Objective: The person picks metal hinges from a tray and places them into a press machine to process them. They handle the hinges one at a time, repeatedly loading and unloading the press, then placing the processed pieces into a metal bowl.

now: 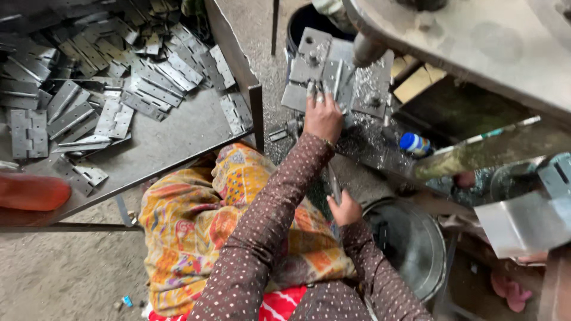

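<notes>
The left hand presses its fingers down on a flat grey steel hinge plate lying on the machine bed under the press. The right hand is closed around a thin metal lever. Dozens of similar hinges, too many to count, lie heaped on the grey metal worktop at left. One blue-capped bottle stands at right.

A grey dusty concrete floor lies near left; a worn metal table stands at far left in daylight
</notes>
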